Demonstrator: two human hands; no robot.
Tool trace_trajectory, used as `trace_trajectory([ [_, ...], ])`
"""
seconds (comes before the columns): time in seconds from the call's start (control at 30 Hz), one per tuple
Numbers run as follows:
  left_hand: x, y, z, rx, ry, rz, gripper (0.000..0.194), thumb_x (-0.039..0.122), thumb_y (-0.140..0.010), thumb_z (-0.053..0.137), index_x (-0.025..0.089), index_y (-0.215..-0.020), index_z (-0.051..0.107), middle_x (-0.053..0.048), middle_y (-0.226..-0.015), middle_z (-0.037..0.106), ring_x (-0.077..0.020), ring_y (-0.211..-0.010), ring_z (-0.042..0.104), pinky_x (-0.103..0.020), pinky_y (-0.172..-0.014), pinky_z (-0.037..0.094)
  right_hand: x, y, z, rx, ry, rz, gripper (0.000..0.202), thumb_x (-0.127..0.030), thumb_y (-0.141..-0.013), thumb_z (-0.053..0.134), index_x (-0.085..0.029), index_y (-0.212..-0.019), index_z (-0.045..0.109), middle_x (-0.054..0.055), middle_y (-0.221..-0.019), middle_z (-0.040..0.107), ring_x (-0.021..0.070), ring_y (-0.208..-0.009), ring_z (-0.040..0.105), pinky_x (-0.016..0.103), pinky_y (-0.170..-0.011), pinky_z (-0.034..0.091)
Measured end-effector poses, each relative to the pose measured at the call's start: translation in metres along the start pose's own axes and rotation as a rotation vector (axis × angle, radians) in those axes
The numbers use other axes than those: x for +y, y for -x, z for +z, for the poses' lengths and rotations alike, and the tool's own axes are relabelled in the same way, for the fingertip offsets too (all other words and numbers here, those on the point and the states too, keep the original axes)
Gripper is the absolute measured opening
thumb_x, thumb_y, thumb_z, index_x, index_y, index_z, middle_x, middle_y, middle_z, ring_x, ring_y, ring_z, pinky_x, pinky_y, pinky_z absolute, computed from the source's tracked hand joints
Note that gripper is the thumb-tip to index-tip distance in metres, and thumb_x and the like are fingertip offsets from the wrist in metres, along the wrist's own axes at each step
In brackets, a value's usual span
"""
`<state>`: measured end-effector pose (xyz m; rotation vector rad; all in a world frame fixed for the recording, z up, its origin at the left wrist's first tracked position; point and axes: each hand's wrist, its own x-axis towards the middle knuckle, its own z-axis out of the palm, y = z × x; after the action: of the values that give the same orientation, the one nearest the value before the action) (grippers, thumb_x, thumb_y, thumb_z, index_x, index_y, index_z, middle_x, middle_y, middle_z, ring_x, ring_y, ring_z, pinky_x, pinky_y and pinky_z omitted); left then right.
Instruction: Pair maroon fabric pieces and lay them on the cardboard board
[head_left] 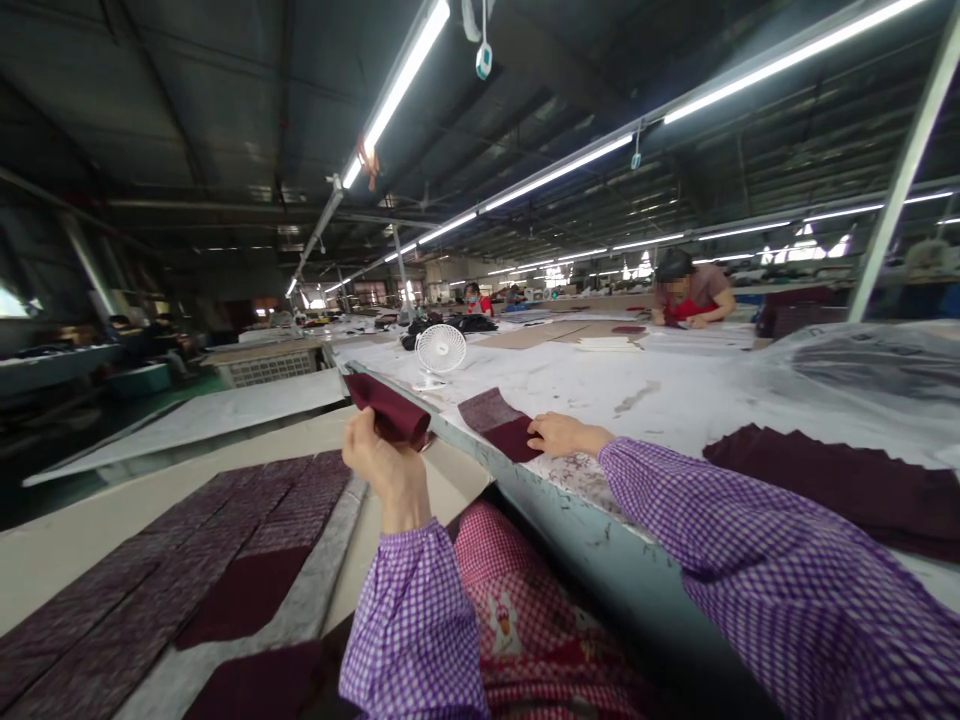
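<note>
Purple checked sleeves (420,620) cover both forearms of the person, and between them is a red checked apron (517,590). The left hand (381,465) is closed on a maroon cloth (394,408), which it holds raised and curled over, just beside the table edge. The right hand (564,435) has its fingers on a two-toned piece (511,437), one part greyish and the other plain maroon, lying flat near the edge of the white table (585,385); whether these fingers pinch it or only rest, I cannot tell. Beyond the right forearm, a maroon stack (840,485) lies on the same table. At the person's left, speckled strips (187,530) lie side by side over a beige board (112,515). Farther along the table stands a white fan (441,350), and to the right of it a co-worker (705,290) bends over the work
</note>
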<state>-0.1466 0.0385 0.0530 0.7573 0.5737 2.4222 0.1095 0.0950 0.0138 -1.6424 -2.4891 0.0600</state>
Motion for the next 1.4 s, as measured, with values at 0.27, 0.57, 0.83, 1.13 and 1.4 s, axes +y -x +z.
trace_trajectory([
  [0.27, -0.042, 0.100, 0.016, -0.822, -0.449, -0.090, 0.008, 0.020, -0.078, 0.050, 0.018, -0.071, 0.053, -0.002, -0.085, 0.064, -0.0165, -0.089, 0.060, -0.028, -0.081, 0.044, 0.007, 0.046, -0.037, -0.092, -0.651, 0.120, 0.078, -0.063, -0.091, 0.005, -0.010, -0.119, 0.056, 0.017, -0.101, 0.067, 0.0209, -0.082, 0.066, 0.033, -0.069, 0.053],
  [0.57, -0.025, 0.151, 0.011, -1.627, -0.374, 0.028, 0.011, 0.021, -0.083, 0.054, 0.018, -0.083, 0.064, -0.007, -0.105, 0.068, -0.0188, -0.099, 0.061, -0.029, -0.090, 0.045, 0.028, 0.139, -0.037, -0.101, -0.844, 0.288, 0.063, -0.034, -0.062, 0.073, -0.017, -0.119, 0.051, -0.004, -0.071, 0.051, 0.0093, -0.060, 0.046, 0.020, -0.049, 0.034],
  [0.83, -0.057, 0.153, 0.046, -1.308, -0.980, 0.064, 0.027, 0.031, -0.086, 0.053, 0.020, -0.107, 0.066, -0.008, -0.103, 0.067, -0.0235, -0.098, 0.057, -0.034, -0.087, 0.044, 0.017, 0.165, -0.040, -0.010, -0.767, 0.311, 0.046, -0.022, -0.065, 0.062, -0.016, -0.109, 0.054, -0.004, -0.066, 0.047, 0.0098, -0.058, 0.047, 0.021, -0.049, 0.034],
  [1.13, -0.081, 0.177, 0.060, -1.529, -1.131, 0.245, 0.021, 0.023, -0.086, 0.054, 0.028, -0.097, 0.072, -0.004, -0.095, 0.064, -0.0212, -0.098, 0.055, -0.030, -0.081, 0.043, 0.060, 0.166, -0.035, 0.106, -0.224, 0.257, 0.025, -0.028, -0.080, 0.049, -0.017, -0.097, 0.064, 0.004, -0.074, 0.068, 0.0176, -0.065, 0.061, 0.027, -0.062, 0.046],
  [1.4, -0.085, 0.177, 0.056, -1.597, -1.146, 0.380, 0.026, 0.026, -0.091, 0.045, 0.028, -0.099, 0.070, -0.005, -0.095, 0.060, -0.0210, -0.094, 0.051, -0.031, -0.080, 0.042, 0.061, 0.166, -0.032, 0.132, 0.078, -0.051, 0.023, -0.022, -0.083, 0.045, -0.016, -0.089, 0.066, 0.008, -0.088, 0.066, 0.0191, -0.080, 0.059, 0.027, -0.072, 0.041],
])
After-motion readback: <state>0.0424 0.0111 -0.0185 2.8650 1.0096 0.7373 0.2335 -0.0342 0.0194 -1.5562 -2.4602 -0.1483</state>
